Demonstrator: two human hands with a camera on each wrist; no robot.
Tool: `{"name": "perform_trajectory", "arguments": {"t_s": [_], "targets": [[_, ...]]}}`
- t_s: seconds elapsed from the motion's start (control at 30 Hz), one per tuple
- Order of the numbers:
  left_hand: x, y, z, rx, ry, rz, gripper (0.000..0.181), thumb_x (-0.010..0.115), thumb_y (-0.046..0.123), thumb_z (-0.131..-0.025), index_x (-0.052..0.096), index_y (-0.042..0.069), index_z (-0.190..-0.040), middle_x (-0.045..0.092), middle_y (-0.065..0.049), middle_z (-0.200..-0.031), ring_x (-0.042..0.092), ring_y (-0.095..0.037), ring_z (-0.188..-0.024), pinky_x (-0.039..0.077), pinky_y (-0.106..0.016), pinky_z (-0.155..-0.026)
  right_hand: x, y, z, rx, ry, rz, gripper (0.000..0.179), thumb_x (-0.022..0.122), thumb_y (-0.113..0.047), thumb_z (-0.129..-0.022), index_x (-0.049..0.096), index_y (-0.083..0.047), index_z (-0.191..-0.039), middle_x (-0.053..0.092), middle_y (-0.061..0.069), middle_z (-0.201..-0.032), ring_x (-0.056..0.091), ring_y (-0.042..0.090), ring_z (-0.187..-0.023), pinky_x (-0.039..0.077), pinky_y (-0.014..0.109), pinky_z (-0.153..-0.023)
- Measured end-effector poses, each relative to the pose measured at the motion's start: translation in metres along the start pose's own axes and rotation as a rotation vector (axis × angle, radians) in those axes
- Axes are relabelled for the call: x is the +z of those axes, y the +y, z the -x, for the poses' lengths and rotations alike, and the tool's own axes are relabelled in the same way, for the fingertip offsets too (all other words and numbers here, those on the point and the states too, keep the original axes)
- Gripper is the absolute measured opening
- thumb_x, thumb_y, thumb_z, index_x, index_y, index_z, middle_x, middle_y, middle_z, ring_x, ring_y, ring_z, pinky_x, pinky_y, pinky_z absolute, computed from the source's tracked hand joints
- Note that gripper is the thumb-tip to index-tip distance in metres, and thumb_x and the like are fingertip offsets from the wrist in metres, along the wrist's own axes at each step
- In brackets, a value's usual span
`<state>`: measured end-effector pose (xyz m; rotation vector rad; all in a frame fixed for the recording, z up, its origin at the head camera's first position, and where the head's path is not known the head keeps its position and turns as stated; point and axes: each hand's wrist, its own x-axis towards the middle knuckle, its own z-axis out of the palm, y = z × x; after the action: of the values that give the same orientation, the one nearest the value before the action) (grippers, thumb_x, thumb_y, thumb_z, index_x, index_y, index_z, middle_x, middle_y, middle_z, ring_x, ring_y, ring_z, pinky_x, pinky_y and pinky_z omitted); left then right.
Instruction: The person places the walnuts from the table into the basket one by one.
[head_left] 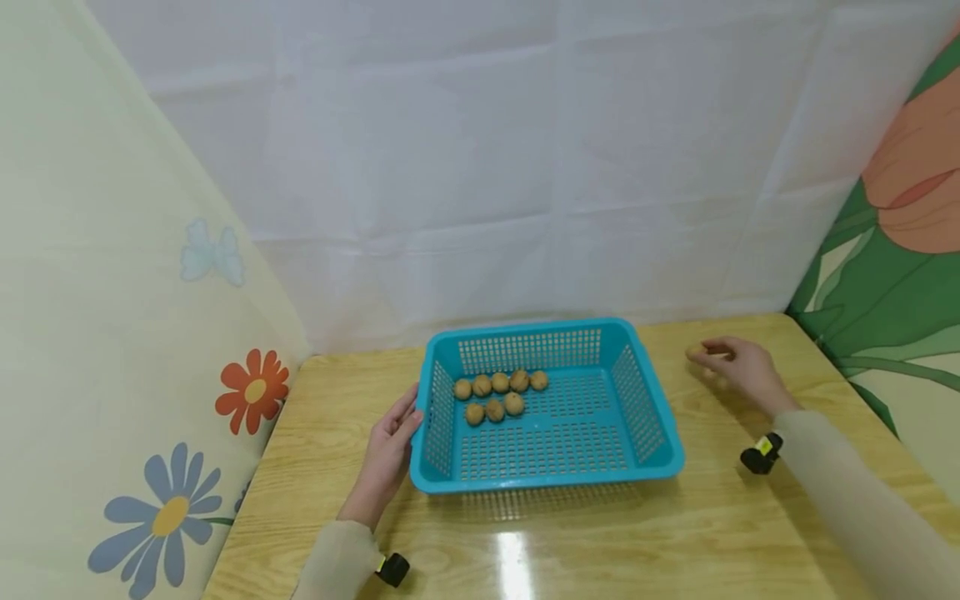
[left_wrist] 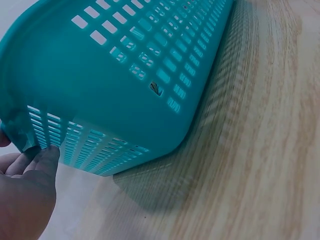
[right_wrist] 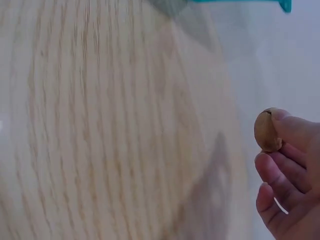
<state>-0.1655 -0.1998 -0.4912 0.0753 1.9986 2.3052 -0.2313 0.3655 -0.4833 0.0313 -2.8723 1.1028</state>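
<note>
A blue plastic basket (head_left: 540,483) with slotted walls stands on the wooden table. Walnuts (head_left: 500,383) lie inside it toward the left: several in a back row, three in a row before it. My left hand (head_left: 392,446) holds the basket's left side, with the thumb at the rim; in the left wrist view its fingers (left_wrist: 47,160) reach under the rim against the slotted wall (left_wrist: 90,150). To the right of the basket, my right hand (head_left: 742,371) pinches a single walnut (right_wrist: 267,131) between thumb and fingers, over the table.
The table (head_left: 750,533) extends in front of the basket and to both sides. A white cloth (head_left: 480,167) hangs behind it. Panels with painted flowers (head_left: 255,390) flank the table left and right. Each wrist carries a small black camera (head_left: 761,454).
</note>
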Motion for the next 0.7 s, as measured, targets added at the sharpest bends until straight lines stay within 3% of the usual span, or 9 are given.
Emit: {"name": "perform_trajectory", "arguments": {"t_s": [0.3,0.7], "targets": [[0.000,0.001,0.001,-0.001,0.000,-0.004,0.059,0.053,0.015,-0.110,0.031,0.004,-0.163,0.034,-0.016,-0.166,0.055,0.005,-0.129,0.049,-0.020,-0.105,-0.010,-0.053,0.008,-0.052,-0.057,0.003,0.065,0.065,-0.051,-0.101,0.060,-0.001,-0.142,0.063,0.027,-0.136,0.061,0.040,-0.114,0.054,0.057,-0.088],[0.001,0.002,0.001,-0.010,0.002,-0.004,0.059,0.053,0.015,-0.110,0.030,0.004,-0.163,0.034,-0.015,-0.166,0.055,0.006,-0.128,0.049,-0.020,-0.104,-0.011,-0.121,0.009,-0.174,-0.127,0.014,0.055,0.069,-0.047,-0.100,0.066,-0.009,-0.139,0.067,0.017,-0.132,0.064,0.030,-0.108,0.057,0.045,-0.082]]}}
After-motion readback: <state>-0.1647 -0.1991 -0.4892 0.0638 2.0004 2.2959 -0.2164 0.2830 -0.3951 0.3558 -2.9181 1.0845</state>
